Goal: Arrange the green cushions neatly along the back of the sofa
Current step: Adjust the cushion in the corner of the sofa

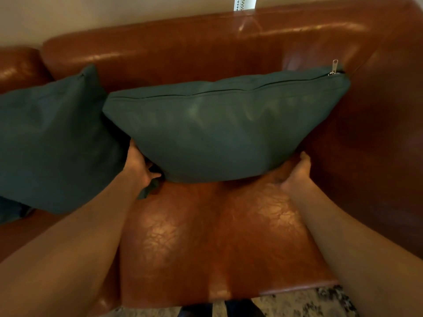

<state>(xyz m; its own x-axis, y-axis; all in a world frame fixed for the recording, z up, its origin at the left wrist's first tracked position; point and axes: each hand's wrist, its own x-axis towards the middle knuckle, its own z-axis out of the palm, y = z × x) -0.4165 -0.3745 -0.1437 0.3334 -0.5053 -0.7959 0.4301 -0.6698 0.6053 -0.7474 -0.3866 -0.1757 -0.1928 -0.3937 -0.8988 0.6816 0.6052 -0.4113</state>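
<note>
Right green cushion is leaning on the sofa back, zipper edge up, far right of the seat. Left hand is pinching its lower-left corner fabric; right hand is cupping open under the lower-right corner. Looks soft, light, saggy, so bottom corners grip best. Second cushion is sitting just left, touching.

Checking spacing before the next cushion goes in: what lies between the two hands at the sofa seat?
In the head view, the zippered green cushion spans between left hand and right hand, above the bare brown leather seat.
</note>
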